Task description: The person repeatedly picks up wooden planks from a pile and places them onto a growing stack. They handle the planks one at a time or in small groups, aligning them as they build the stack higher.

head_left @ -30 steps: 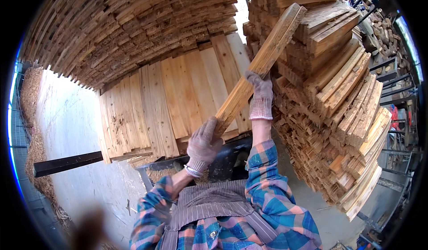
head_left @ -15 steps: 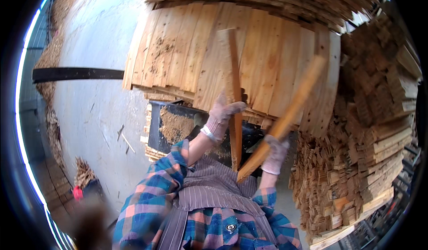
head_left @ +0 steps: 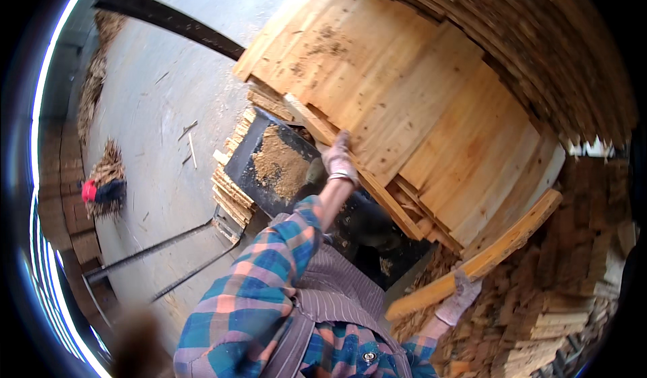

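My left hand [head_left: 338, 159], in a pale work glove, is closed on a narrow wooden board [head_left: 385, 199]. That board lies slantwise along the near edge of a layer of light planks [head_left: 404, 74]. My right hand [head_left: 459, 297], gloved too, grips a second wooden board [head_left: 499, 255] near its middle and holds it out to the right, over a heap of stacked wood pieces. Its fingers are partly hidden by the board. Sawdust lies scattered on the planks.
A dark metal tray [head_left: 263, 189] with a sawdust pile [head_left: 278, 165] sits below the planks. A black metal bar [head_left: 168, 20] sticks out at the left. High wood stacks [head_left: 573, 47] rise at the far right. Metal rails [head_left: 155, 246] stand at lower left.
My view has turned to the right. The left-hand board went from upright before me to along the planks' near edge. My right hand carried its board rightward, apart from the other.
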Tool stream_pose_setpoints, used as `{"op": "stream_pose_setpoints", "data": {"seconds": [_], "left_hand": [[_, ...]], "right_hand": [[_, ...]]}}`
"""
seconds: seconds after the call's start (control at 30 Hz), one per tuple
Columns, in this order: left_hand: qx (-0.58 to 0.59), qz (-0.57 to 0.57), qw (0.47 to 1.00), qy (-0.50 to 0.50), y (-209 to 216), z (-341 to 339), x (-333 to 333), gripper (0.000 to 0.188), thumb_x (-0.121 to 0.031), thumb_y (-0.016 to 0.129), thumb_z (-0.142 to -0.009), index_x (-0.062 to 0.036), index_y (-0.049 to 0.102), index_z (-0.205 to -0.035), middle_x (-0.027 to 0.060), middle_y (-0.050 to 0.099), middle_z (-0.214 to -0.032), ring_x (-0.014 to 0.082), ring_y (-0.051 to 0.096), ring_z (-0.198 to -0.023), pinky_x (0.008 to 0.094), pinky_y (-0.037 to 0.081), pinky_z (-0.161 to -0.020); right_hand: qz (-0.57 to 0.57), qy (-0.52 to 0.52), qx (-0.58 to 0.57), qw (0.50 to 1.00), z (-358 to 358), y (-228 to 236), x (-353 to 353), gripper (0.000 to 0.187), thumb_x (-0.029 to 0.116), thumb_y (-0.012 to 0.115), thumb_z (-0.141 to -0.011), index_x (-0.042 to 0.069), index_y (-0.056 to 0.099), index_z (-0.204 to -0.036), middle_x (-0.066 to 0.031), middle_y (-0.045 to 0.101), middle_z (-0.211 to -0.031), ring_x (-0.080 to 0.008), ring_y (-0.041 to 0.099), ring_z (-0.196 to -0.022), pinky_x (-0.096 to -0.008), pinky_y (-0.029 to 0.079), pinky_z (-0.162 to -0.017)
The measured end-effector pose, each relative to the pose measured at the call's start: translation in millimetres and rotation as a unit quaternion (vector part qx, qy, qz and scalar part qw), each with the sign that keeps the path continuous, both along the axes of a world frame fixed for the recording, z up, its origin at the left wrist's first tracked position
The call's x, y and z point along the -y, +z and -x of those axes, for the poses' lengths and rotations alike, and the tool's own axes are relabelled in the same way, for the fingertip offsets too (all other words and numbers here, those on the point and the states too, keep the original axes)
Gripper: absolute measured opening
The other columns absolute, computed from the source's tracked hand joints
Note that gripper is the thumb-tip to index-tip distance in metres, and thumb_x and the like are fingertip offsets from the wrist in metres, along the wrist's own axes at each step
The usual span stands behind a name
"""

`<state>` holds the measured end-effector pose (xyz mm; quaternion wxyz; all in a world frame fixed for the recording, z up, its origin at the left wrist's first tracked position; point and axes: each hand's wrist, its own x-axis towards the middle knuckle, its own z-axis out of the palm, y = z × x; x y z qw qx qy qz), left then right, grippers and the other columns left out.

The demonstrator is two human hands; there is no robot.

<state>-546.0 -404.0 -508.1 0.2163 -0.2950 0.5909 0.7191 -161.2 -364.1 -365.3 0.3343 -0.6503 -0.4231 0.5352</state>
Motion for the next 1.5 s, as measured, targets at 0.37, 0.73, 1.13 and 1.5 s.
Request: {"op": "stream_pose_setpoints", "data": {"seconds": [0.37,0.73,1.13,1.5], "left_hand": [[0.106,-0.033,0.994,0.004,18.0,32.8,76.6,0.031,-0.019,0.056,-0.089,-0.0027,0.065,-0.114,0.0101,0.062,-0.122,0.0225,0.057,-0.102,0.0353,0.048,-0.088],[-0.051,-0.237,0.97,-0.022,-13.6,91.0,69.3,0.045,-0.001,0.054,-0.072,0.0041,0.059,-0.116,0.017,0.062,-0.117,0.0223,0.061,-0.102,0.0252,0.054,-0.077],[0.093,-0.188,0.975,0.072,-0.6,60.1,206.5,0.022,-0.02,0.063,-0.087,-0.0059,0.058,-0.102,0.0064,0.06,-0.086,0.0227,0.061,-0.076,0.0324,0.051,-0.067],[0.049,-0.295,0.954,0.019,109.3,120.9,99.8,0.042,-0.023,0.071,-0.085,0.0018,0.056,-0.115,0.013,0.065,-0.101,0.0267,0.065,-0.095,0.0394,0.054,-0.086]], "right_hand": [[0.096,0.309,-0.035,0.946,161.9,8.0,-58.2,0.08,-0.001,0.073,-0.063,0.001,0.044,-0.137,-0.0112,0.051,-0.11,-0.0202,0.051,-0.089,-0.0294,0.047,-0.073],[-0.245,0.574,0.14,0.769,336.1,21.4,-45.4,0.077,0.017,0.08,-0.062,0.0,0.051,-0.131,-0.019,0.056,-0.119,-0.033,0.055,-0.106,-0.0409,0.046,-0.093],[-0.297,0.64,0.409,0.579,514.1,-11.0,-38.6,0.091,0.056,0.073,-0.069,0.019,0.038,-0.145,-0.0192,0.056,-0.114,-0.0303,0.054,-0.102,-0.0458,0.047,-0.087],[-0.058,0.77,0.06,0.633,415.1,6.3,-9.3,0.098,0.046,0.078,-0.069,0.008,0.032,-0.146,-0.0233,0.037,-0.144,-0.0389,0.037,-0.132,-0.0449,0.036,-0.107]]}}
